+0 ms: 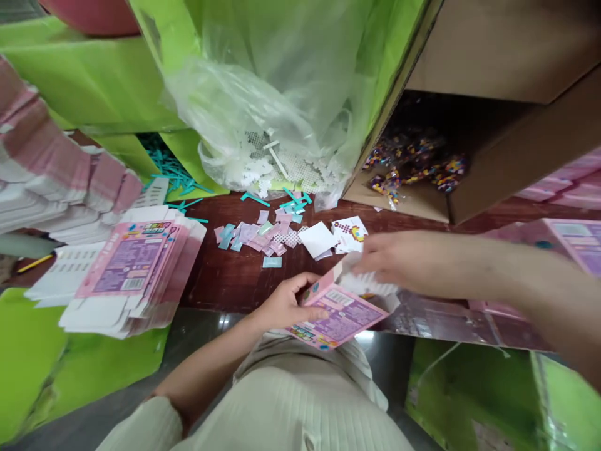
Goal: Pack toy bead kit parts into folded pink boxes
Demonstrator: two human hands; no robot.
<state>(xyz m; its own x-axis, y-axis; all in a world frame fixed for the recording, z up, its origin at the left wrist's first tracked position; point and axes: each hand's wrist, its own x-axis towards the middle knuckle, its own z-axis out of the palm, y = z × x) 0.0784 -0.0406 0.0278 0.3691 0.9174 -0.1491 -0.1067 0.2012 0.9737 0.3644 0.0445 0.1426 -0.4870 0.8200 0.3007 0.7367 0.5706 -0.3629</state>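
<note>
Left hand (303, 304) grips the pink box (340, 316) at its closed end, thumb across the printed face. Right hand (375, 260) is at the box's open end, motion-blurred, fingers on a white translucent piece (369, 282); cannot tell if they pinch it or only push. Box is tilted, over the near edge of the desk (211, 275), right in front of the person's body.

Main risk: the piece catches on the box rim or a flap, since the mouth looks tight; pushing harder could crease the card or split a seam. Also, with the box beyond the desk edge, anything that slips out probably lands on lap or floor. A hard left thumb could dent the panel.

Just beyond the box: 1 white card (319, 239) and 1 printed card (350, 232), close together, easy for the right forearm to brush away. Beyond and left of the box: loose sachets (260, 237), jumbled, so a miscount seems likely. Farther beyond: teal sticks (295, 202) and a clear bag (253, 94) with white pegboards (305, 169) at its mouth; could spill and mix. Far left of the box: flat cartons (136, 269), fanned, could slide. Beyond and right: bead packets (413, 160) in a brown carton (493, 56), could spill forward.
</note>
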